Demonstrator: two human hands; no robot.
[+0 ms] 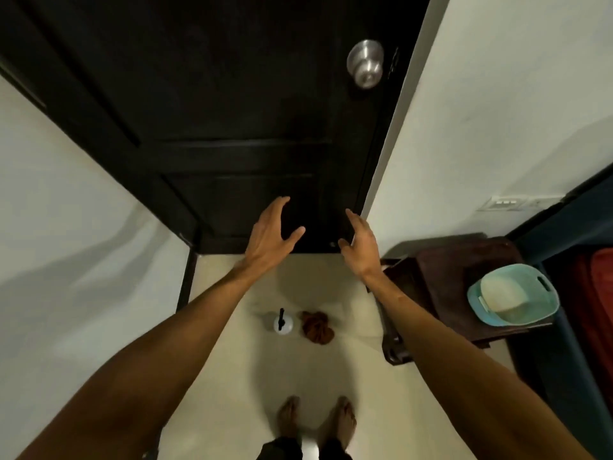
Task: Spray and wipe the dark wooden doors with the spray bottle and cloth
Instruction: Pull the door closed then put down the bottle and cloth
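Bare feet (315, 421) face the dark wooden door (215, 94); left hand (270, 235) and right hand (361, 245) spread empty, probably about to fetch spray bottle (283, 323) and cloth (316, 327) off the floor (232, 376)

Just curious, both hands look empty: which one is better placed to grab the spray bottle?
Probably the left hand: open, it is on the side of the spray bottle; the right hand is nearer the brown cloth.

I saw a teal plastic basket (475, 298) resting on a dark brown chair (447, 273) beside the white wall (497, 111), near a white switch plate (506, 203). Red fabric (601, 293) lay at the far right. The floor (232, 360) was pale cream.
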